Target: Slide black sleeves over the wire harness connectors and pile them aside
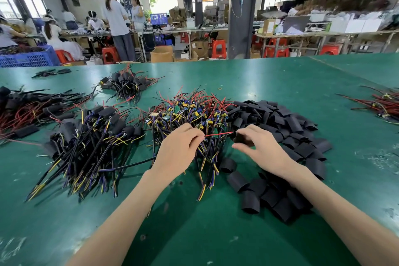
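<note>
Green matting covers the counter (280, 75), and both hands work just above its middle. The left hand (177, 153) has its fingers curled, pinching a red wire (218, 134) between thumb and fingertips; the wire runs level to the right. The right hand (261, 147) pinches a black sleeve (238, 136) between the thumb below and bent fingers above, its open mouth facing the wire's free end. The tip of the wire reaches that mouth; whether it has gone inside I cannot tell. Directly behind the hands lies the bare harness heap (194, 110), a tangle of red, black, yellow and purple leads with small blue and yellow parts on circuit boards. To its right, touching it, spreads the loose sleeve pile (280, 119), which curves down alongside the right forearm to the near side. Left of the left hand sits the sleeved harness pile (92, 131), its black covers at the far end and striped leads fanned toward the near edge. Farther back is a smaller sleeved bundle (127, 84), and at the left edge a heap of red-wired harnesses (28, 110). A separate red bundle (384, 103) lies well apart at the right edge. Beyond the counter stand a blue crate (28, 58), red stools (218, 48) and workers at other benches.
</note>
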The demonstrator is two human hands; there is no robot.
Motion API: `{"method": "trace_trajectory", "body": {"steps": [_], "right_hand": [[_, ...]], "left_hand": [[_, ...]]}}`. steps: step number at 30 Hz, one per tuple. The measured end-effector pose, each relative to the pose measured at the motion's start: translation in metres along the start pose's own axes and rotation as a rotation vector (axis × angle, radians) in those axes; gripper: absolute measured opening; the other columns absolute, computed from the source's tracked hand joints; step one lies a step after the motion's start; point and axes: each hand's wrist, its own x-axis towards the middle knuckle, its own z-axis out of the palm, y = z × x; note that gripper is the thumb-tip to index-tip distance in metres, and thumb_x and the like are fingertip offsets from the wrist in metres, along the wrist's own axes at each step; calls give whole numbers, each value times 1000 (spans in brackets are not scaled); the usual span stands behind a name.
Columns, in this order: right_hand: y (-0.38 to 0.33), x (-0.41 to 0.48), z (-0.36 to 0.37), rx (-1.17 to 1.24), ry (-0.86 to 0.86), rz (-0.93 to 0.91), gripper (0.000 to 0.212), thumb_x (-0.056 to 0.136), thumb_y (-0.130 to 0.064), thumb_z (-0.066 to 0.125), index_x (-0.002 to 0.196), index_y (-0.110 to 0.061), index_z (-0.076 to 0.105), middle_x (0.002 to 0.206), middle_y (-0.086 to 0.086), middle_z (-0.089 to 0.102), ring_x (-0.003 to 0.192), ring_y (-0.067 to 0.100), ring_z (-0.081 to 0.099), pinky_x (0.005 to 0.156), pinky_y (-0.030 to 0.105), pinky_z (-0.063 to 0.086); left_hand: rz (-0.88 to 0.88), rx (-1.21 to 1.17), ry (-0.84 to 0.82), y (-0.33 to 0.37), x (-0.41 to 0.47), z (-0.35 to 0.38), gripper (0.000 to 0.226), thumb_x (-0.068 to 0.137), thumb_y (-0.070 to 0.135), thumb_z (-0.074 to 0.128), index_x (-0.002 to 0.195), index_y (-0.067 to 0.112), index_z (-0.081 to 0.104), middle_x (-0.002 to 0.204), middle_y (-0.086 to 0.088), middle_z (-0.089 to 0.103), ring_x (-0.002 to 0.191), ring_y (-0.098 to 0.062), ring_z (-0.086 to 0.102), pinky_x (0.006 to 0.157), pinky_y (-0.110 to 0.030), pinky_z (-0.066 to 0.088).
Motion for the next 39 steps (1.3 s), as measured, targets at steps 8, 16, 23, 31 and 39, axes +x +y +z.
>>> {"method": "trace_trajectory", "body": {"steps": [8,16,23,31,39], "right_hand": [[-3,-1,-1,39,51,-66,33,83,-24,70,111,-9,64,95,-3,53,81,14,54,83,18,40],[-8,-3,-2,-12,33,-131,35,82,-25,71,113,-10,65,101,1,55,80,10,49,79,21,40],[-7,-2,-5,-16,77,-81,34,81,-22,73,111,-7,66,97,5,57,76,11,45,74,13,30],[-4,-1,-3,-38,65,-42,36,82,-23,72,114,-9,65,99,5,57,78,12,46,74,13,29],[-9,-1,-3,16,110,-27,34,82,-27,72,110,-9,66,91,-5,54,76,9,49,75,8,31]], "left_hand": [[21,11,-1,0,-1,1,16,94,20,57,93,14,72,86,3,57,66,-8,44,64,-27,42],[47,30,21,5,-3,3,16,93,15,58,87,9,71,86,-4,58,73,-20,55,68,-38,49],[-12,23,82,3,-1,-3,17,94,14,57,86,9,71,85,-6,58,69,-22,54,67,-39,49],[-32,-3,130,3,0,-3,11,91,11,61,88,9,71,83,-3,58,66,-18,50,62,-38,49],[14,5,110,6,-2,-1,12,92,11,60,90,8,72,83,-4,58,66,-18,49,64,-39,50]]}}
